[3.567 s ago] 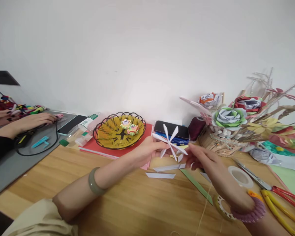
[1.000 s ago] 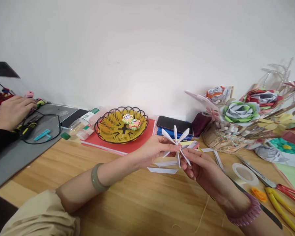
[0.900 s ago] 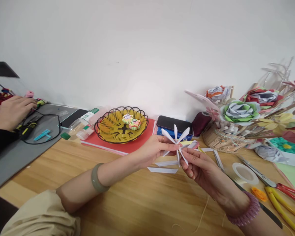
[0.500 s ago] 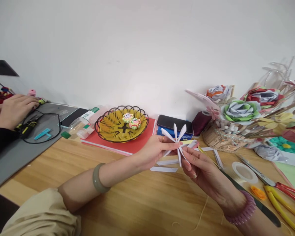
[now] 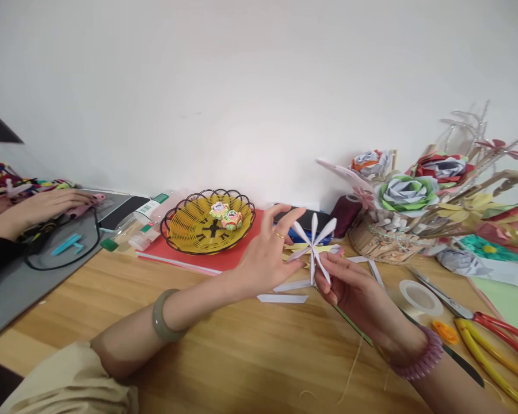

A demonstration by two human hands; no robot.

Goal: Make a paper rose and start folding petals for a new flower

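Note:
A white paper flower [image 5: 313, 246] with several narrow folded petals is held up over the table. My right hand [image 5: 349, 287] pinches it by its lower right petals, thumb and fingers closed. Just left of the flower is my left hand [image 5: 270, 247], its fingers spread and curved, a ring on one of them. The left thumb tip is close to a left petal; whether it touches I cannot tell. White paper strips [image 5: 282, 298] lie on the table beneath, and yellow strips show partly behind the hands.
Behind stand a yellow woven basket [image 5: 176, 230] with two small paper balls, and a phone [image 5: 280, 214]. At right are paper flowers [image 5: 408, 194], a tape roll [image 5: 421, 297] and scissors [image 5: 466, 312]. A co-worker's hands [image 5: 47, 206] are at far left, near a clear bottle [image 5: 132, 224].
My left hand has let go of the flower and opened, moving slightly left and up. My right hand keeps hold of it. The co-worker's hand has shifted right. The view has turned slightly.

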